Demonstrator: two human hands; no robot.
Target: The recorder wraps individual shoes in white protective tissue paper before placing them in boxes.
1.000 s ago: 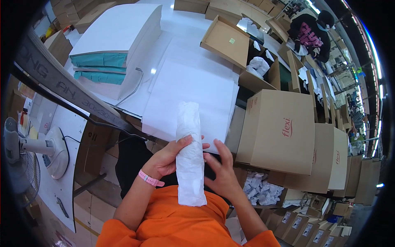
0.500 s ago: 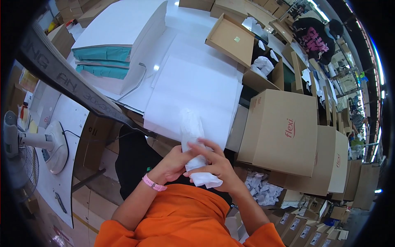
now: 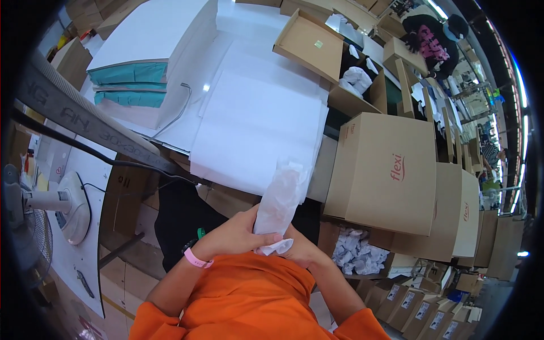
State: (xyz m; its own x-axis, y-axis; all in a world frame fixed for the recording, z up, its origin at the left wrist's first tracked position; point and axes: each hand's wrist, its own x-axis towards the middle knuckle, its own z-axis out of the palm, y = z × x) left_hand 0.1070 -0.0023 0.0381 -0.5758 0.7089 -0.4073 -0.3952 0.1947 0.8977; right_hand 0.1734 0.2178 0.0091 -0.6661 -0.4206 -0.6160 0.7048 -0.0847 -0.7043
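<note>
In front of my waist, a long crumpled roll of white tissue paper (image 3: 281, 192) is held at a slant, its upper end overlapping the stack of white sheets (image 3: 260, 113) on the table. My left hand (image 3: 245, 233) is closed round its lower part, thumb across the front near a loose white flap (image 3: 276, 247). Behind the roll's lower right side lies my right hand (image 3: 297, 246); its fingers are mostly hidden by the paper and my left hand. Whether anything is inside the roll cannot be seen.
An open carton (image 3: 360, 96) with black and white contents stands beyond the closed brown carton (image 3: 382, 175) at right. Crumpled paper fills a box (image 3: 358, 253) below. A metal post (image 3: 85, 119) crosses at left, near a white fan (image 3: 71, 209). Another person (image 3: 433, 42) works far right.
The paper roll has swung to the right at its upper end and stands more slanted. My right hand has slipped from its front to behind it; my left hand now grips its lower part.
</note>
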